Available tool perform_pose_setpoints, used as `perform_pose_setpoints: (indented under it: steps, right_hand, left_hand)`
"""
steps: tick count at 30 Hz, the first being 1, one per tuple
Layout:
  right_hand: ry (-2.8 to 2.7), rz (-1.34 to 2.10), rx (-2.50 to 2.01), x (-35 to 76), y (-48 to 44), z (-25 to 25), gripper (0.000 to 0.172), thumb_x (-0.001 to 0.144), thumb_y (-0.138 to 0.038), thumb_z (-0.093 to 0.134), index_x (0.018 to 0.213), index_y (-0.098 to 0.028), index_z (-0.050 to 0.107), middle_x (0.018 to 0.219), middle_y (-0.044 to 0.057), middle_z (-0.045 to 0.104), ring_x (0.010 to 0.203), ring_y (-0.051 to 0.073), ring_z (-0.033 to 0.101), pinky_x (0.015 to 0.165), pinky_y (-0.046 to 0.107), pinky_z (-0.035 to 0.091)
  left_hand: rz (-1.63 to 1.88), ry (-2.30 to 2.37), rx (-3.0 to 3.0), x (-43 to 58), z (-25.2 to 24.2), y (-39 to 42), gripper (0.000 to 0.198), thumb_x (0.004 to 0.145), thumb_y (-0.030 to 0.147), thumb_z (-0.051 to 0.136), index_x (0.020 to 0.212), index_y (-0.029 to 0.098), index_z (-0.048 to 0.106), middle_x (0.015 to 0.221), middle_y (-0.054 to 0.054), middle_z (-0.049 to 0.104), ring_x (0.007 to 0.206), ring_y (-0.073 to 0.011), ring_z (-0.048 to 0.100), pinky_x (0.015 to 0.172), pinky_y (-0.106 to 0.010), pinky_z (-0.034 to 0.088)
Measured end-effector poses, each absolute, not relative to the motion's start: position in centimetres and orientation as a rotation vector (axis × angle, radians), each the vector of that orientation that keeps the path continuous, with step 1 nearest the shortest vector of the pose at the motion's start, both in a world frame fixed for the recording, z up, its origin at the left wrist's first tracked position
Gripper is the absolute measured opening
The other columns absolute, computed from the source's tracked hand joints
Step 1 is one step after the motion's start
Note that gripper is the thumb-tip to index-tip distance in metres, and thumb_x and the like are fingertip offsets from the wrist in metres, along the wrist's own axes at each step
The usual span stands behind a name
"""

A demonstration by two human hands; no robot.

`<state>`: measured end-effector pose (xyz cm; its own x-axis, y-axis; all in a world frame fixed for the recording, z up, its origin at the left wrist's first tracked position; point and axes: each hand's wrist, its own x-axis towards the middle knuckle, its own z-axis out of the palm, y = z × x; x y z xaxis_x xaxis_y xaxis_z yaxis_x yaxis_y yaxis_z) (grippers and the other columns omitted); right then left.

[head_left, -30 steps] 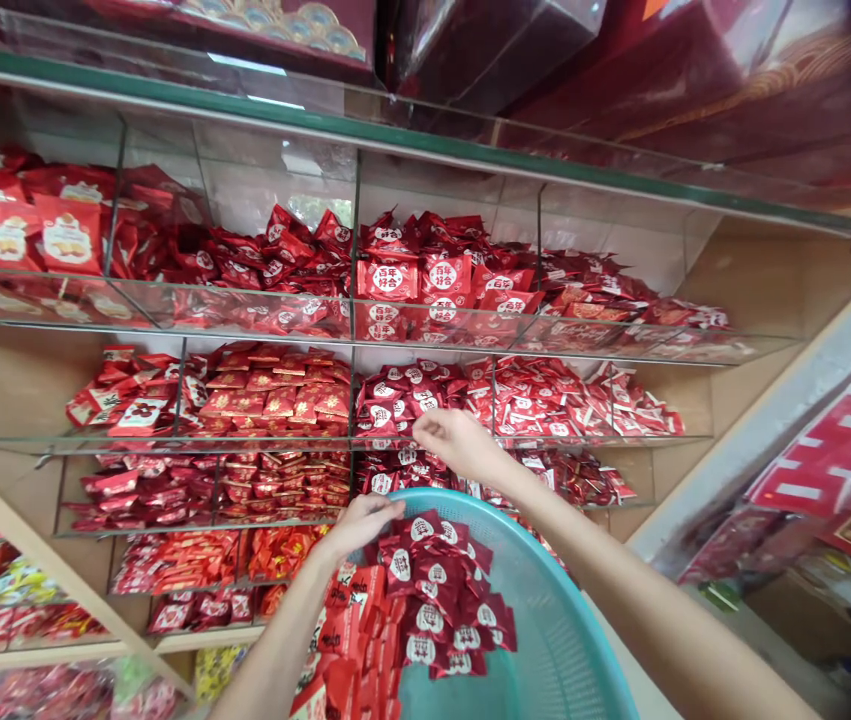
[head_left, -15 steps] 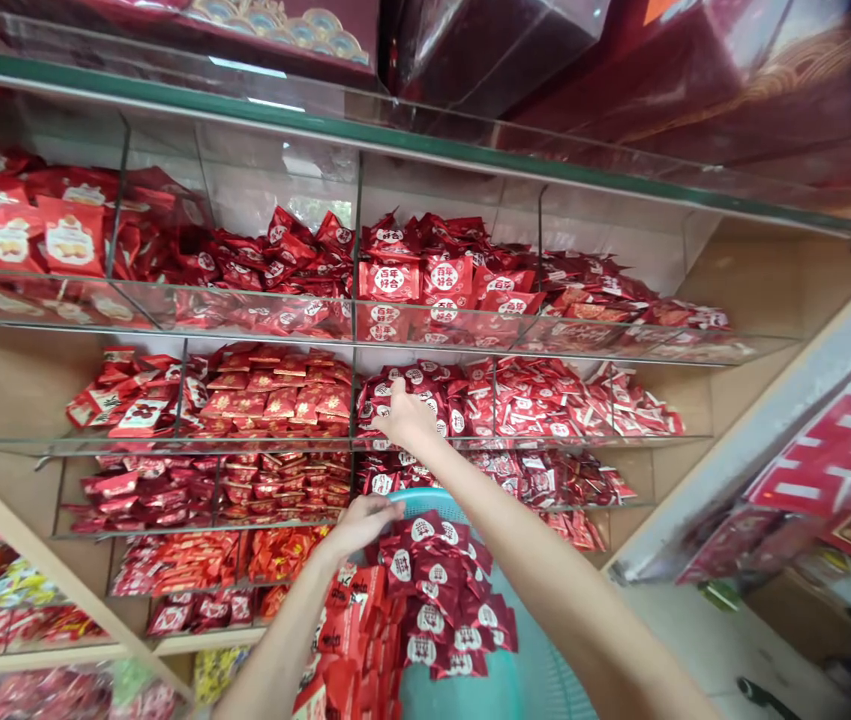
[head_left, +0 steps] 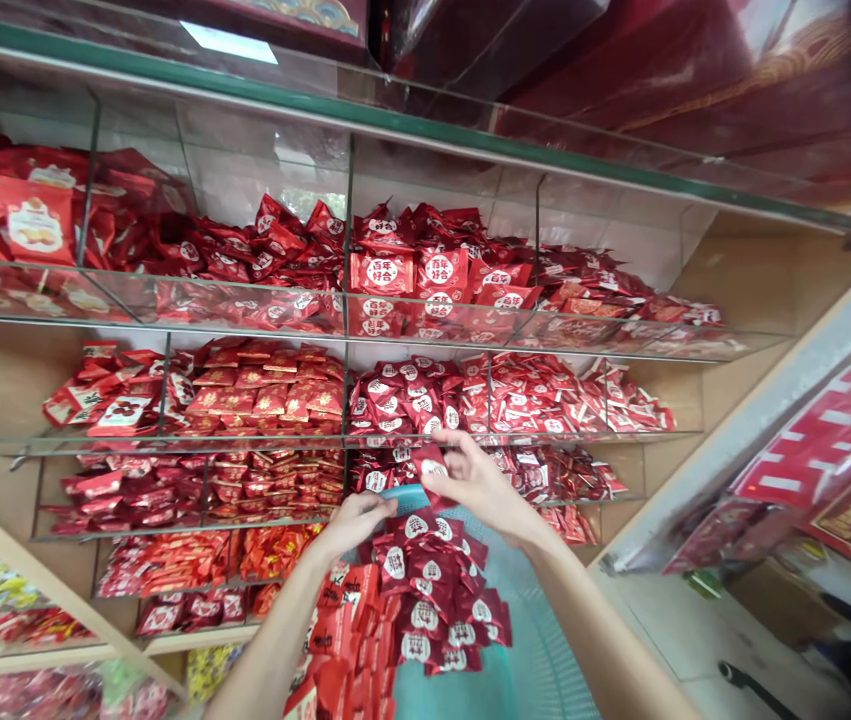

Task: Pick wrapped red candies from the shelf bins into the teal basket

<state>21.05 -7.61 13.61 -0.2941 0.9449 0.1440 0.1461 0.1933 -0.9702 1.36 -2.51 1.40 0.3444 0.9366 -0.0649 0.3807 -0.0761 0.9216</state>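
Observation:
My left hand [head_left: 354, 522] grips the far rim of a teal plastic basket [head_left: 522, 680] that holds a heap of dark red candy packets [head_left: 436, 600] and brighter red packets [head_left: 350, 640]. My right hand [head_left: 481, 488] hovers just above the basket's far edge, fingers pinched on one dark red candy packet [head_left: 429, 466] with a white round mark. Right behind it is the glass shelf compartment of matching dark red packets [head_left: 402, 400].
Glass shelves [head_left: 350, 345] in several tiers hold red sweet packets, split by glass dividers. Red gift boxes [head_left: 695, 70] sit on the top shelf. A wooden frame [head_left: 762, 420] bounds the shelving on the right, with red boxes [head_left: 830, 450] beyond it. Tiled floor shows at the lower right.
My right hand reached into the middle shelf compartment, then drew back down toward the basket with a dark red packet in its fingers. The left hand stayed on the basket rim.

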Motion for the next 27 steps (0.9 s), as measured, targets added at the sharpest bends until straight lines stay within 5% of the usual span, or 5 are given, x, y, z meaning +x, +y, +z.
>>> perform_pose_setpoints:
  steps: [10,16,21,27]
  right_hand:
    - [-1.433,1.643,-1.329,27.8,-12.0,6.7,0.065,0.062,-0.045,0.069,0.115,-0.020,0.040,0.092,0.004,0.063,0.082,0.017,0.061,0.077,0.035,0.047]
    - [-1.589,1.744,-1.531,28.6,-13.8,3.9,0.042,0.059,-0.033,0.071,0.093,-0.018,0.051,0.068,-0.003,0.057,0.059,0.011,0.054,0.053,0.023,0.043]
    - [-1.733,1.567,-1.704,28.5,-13.9,1.8,0.021,0.061,-0.019,0.063,0.081,-0.015,0.059,0.065,-0.004,0.054,0.057,0.009,0.048,0.050,0.020,0.037]
    - [-1.708,1.632,-1.693,27.9,-13.3,1.8,0.018,0.067,-0.029,0.060,0.079,-0.016,0.061,0.064,-0.003,0.054,0.056,0.008,0.047,0.048,0.018,0.035]
  left_hand:
    - [0.714,1.184,1.697,1.3,1.7,-2.7,0.049,0.071,0.059,0.048,0.078,0.015,0.068,0.085,-0.005,0.065,0.084,-0.0192,0.056,0.077,-0.026,0.039]
    - [0.731,1.151,1.690,1.3,1.6,-2.6,0.046,0.072,0.057,0.048,0.078,0.016,0.068,0.086,-0.005,0.065,0.084,-0.0192,0.057,0.077,-0.026,0.039]
    - [0.719,1.183,1.692,1.3,1.8,-2.7,0.047,0.072,0.057,0.048,0.079,0.015,0.068,0.084,-0.005,0.065,0.083,-0.0197,0.056,0.078,-0.028,0.039]
    - [0.710,1.209,1.704,1.4,1.9,-2.8,0.046,0.072,0.057,0.047,0.078,0.016,0.068,0.084,-0.004,0.065,0.081,-0.0189,0.056,0.077,-0.027,0.038]
